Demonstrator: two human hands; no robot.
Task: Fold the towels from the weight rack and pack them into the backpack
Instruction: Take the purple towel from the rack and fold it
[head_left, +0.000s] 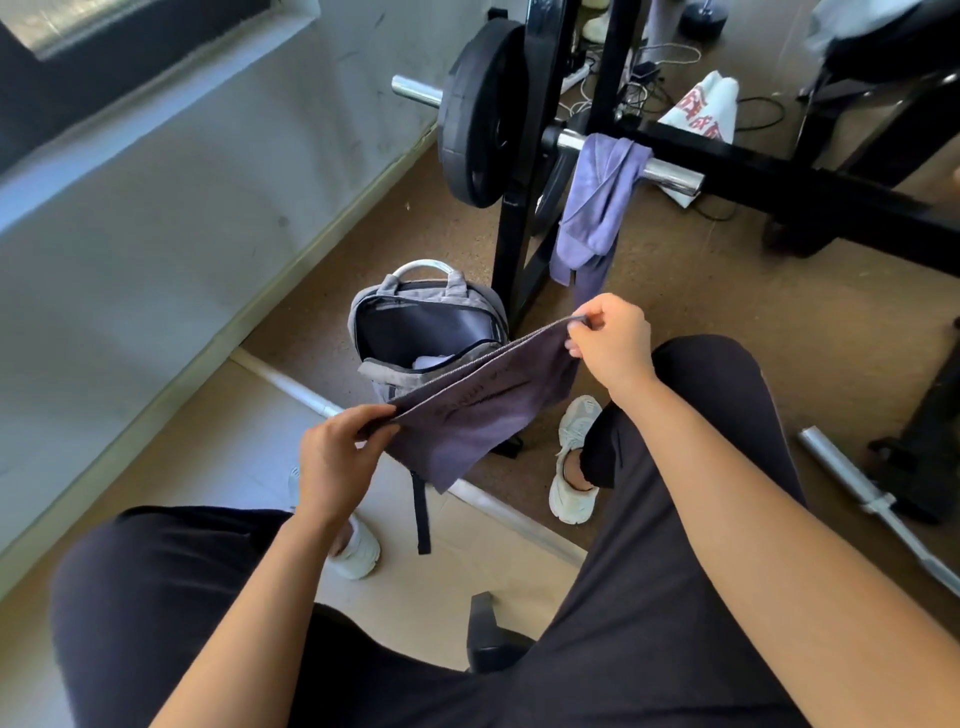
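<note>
A dark purple towel (480, 410) hangs stretched between my hands above the floor. My left hand (337, 457) pinches its near corner and my right hand (610, 343) pinches the far corner. Just behind the towel a grey backpack (374, 317) stands open on the floor, with something pale folded inside; the towel hides its front. A lighter purple towel (597, 208) is draped over the chrome bar (670, 174) of the black weight rack (511, 249).
A black weight plate (478, 114) sits on the rack. A loose steel bar (878, 506) lies on the floor at the right, another along the mat edge at the left. A white printed cloth (701, 109) and cables lie behind the rack. My knees frame the view.
</note>
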